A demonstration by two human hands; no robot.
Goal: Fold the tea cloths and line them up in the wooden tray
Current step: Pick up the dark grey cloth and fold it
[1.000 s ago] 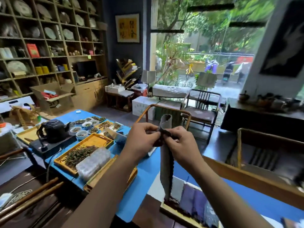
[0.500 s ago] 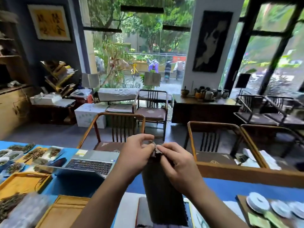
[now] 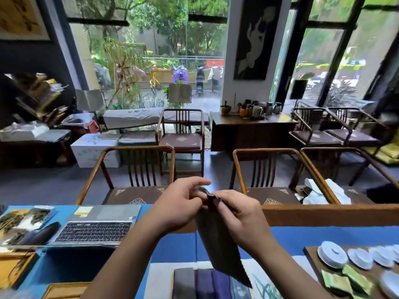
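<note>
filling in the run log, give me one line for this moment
phase: folding | left hand: pinches cloth top | right hand: pinches cloth top | grey tea cloth: hanging above folded cloths

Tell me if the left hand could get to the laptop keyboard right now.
Probably not at once: the left hand is pinching the top of the grey cloth along with the right hand. Once it lets go, nothing stands between it and the laptop.

A cloth [image 3: 218,240] is hanging between the left hand [image 3: 176,209] and right hand [image 3: 241,220], above folded cloths [image 3: 207,283] lying near. A laptop [image 3: 97,226] is sitting left, plates [image 3: 356,256] right, chairs [image 3: 138,169] standing beyond the table [image 3: 174,248].
</note>
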